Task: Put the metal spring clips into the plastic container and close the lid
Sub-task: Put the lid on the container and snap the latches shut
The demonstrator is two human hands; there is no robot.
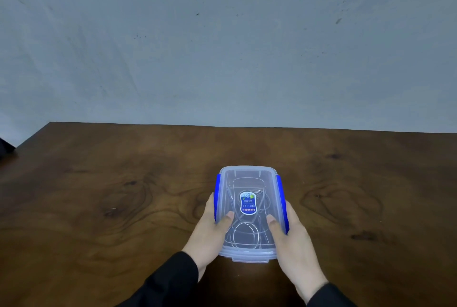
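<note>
A clear plastic container (247,175) with a lid on top and a blue oval label sits on the table in front of me. Blue latches (217,195) run along its left and right sides. Through the lid I see metal spring clips (244,235) lying inside. My left hand (212,230) grips the left side, thumb on the lid, fingers over the left latch. My right hand (289,235) grips the right side the same way, thumb on the lid, fingers against the right latch.
The container rests on a dark brown wooden table (123,195) whose far edge meets a grey wall (222,34). The table's left corner lies at the far left. Both my sleeves are black.
</note>
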